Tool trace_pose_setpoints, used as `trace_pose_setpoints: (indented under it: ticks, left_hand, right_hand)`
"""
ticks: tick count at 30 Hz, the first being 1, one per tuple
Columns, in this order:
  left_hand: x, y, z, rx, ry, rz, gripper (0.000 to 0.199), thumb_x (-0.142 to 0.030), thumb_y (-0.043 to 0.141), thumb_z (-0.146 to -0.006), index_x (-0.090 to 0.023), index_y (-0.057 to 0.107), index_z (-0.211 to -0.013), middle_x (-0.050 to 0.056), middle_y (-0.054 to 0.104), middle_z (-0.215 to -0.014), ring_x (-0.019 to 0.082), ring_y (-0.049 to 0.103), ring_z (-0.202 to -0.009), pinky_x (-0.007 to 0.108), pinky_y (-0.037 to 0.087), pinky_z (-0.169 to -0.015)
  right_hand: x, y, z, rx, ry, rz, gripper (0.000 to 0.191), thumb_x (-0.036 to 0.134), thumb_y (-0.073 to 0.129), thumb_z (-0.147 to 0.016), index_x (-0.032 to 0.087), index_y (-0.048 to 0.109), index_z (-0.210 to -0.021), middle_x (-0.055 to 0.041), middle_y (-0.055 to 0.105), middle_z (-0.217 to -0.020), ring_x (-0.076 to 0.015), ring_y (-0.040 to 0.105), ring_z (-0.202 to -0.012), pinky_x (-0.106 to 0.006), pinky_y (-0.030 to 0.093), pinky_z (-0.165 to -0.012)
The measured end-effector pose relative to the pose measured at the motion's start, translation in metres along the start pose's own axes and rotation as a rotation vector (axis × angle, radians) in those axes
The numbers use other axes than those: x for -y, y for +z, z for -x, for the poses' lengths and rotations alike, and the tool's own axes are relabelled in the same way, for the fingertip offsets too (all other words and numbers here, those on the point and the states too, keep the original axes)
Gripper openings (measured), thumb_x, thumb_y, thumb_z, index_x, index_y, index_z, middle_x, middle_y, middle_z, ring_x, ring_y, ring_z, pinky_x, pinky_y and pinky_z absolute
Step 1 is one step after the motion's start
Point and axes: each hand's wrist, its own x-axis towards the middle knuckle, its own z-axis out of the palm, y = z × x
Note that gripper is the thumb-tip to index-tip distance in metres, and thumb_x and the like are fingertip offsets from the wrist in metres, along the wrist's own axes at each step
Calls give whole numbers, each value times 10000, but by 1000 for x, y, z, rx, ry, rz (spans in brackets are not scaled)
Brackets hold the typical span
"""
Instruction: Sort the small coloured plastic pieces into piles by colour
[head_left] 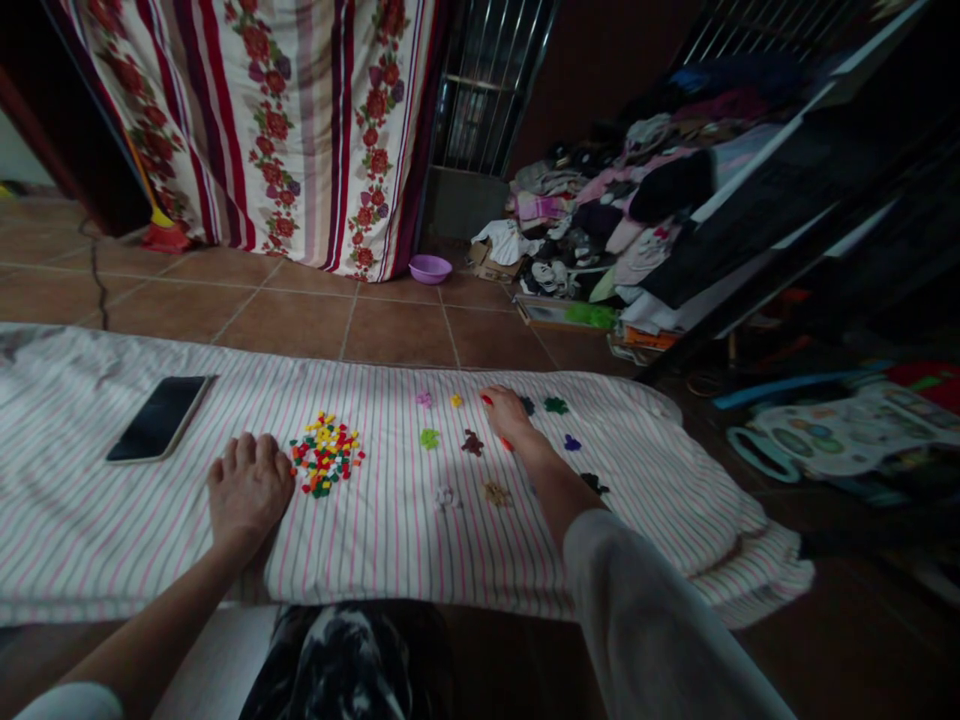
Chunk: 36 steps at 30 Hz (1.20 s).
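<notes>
My left hand (250, 485) lies flat on the striped cloth, fingers stretched out, at the left edge of a mixed pile of small coloured pieces (326, 455). My right hand (510, 415) reaches down among small piles sorted by colour, its fingers drawn together with a red piece (487, 400) showing at the tips. Close by are a yellow pile (456, 400), a pink pile (424, 399), a lime green pile (429, 439) and a brown pile (472, 442). Orange-red pieces (505, 443) show partly under the hand. Green pieces (556, 405) and blue pieces (572, 442) lie to its right.
A phone (160, 418) lies on the striped cloth (390, 540) at the left. Nearer me are white pieces (446, 497), tan pieces (496, 493) and black pieces (595, 484). Beyond are a purple basin (430, 269), a curtain (315, 130) and heaped clothes (592, 215).
</notes>
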Motion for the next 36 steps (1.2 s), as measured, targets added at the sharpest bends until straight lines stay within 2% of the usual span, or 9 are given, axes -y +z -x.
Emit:
trace_pose_setpoints:
  ticks: [7, 14, 21, 23, 26, 29, 32, 36]
  left_hand:
    - [0, 0, -1, 10, -12, 25, 379, -329, 242, -936, -161, 562, -1052, 156, 575, -1184, 295, 469, -1185, 409, 344, -929]
    - [1, 1, 0, -6, -4, 48, 397, -330, 241, -931, -148, 568, -1061, 167, 575, -1177, 304, 471, -1187, 418, 347, -930]
    - [2, 6, 0, 0, -33, 93, 405, -318, 275, -921, -140, 582, -1115, 183, 568, -1248, 308, 450, -1235, 442, 330, -972]
    - [2, 7, -1, 8, -46, 108, 411, -318, 284, -918, -132, 581, -1132, 192, 554, -1284, 318, 438, -1257, 452, 324, -988]
    - [3, 9, -1, -4, -52, 123, 423, -316, 276, -920, -120, 575, -1146, 202, 542, -1308, 331, 426, -1278, 464, 314, -1006]
    - [4, 10, -1, -13, -40, 115, 427, -322, 260, -930, -118, 568, -1143, 200, 536, -1320, 332, 431, -1279, 456, 320, -1006]
    - [5, 10, 0, -19, -35, 103, 418, -325, 267, -930, -120, 567, -1136, 200, 539, -1317, 331, 435, -1278, 450, 323, -1002]
    - [5, 10, 0, -27, -40, 100, 413, -326, 263, -933, -126, 568, -1126, 198, 556, -1290, 328, 442, -1272, 450, 322, -998]
  right_hand:
    - [4, -1, -1, -18, 35, -1, 345, 114, 488, -900, 173, 678, -1183, -127, 662, -1188, -221, 585, -1087, -285, 405, -952]
    - [2, -2, -2, -8, 12, -24, 357, 126, 502, -894, 180, 672, -1204, -105, 651, -1217, -199, 574, -1118, -260, 403, -962]
    - [9, -7, 4, -155, 17, -59, 372, 189, 515, -889, 169, 653, -1235, -118, 624, -1247, -245, 540, -1142, -331, 405, -991]
    - [22, -11, 6, -211, -17, -108, 360, 180, 503, -888, 176, 661, -1212, -113, 628, -1229, -248, 542, -1127, -340, 407, -984]
    - [55, -14, 15, -242, -139, -220, 298, 160, 497, -884, 175, 696, -1105, -100, 658, -1118, -227, 569, -1057, -319, 423, -939]
    - [97, -9, 29, -155, -330, -341, 242, 158, 508, -889, 189, 708, -1021, -65, 667, -1010, -184, 590, -965, -275, 436, -872]
    - [136, 2, 42, -43, -457, -412, 230, 126, 517, -889, 188, 708, -1000, -46, 666, -970, -150, 594, -915, -244, 432, -841]
    - [168, 18, 52, 83, -524, -399, 254, 112, 507, -905, 192, 711, -1032, -51, 656, -1006, -140, 600, -934, -240, 426, -857]
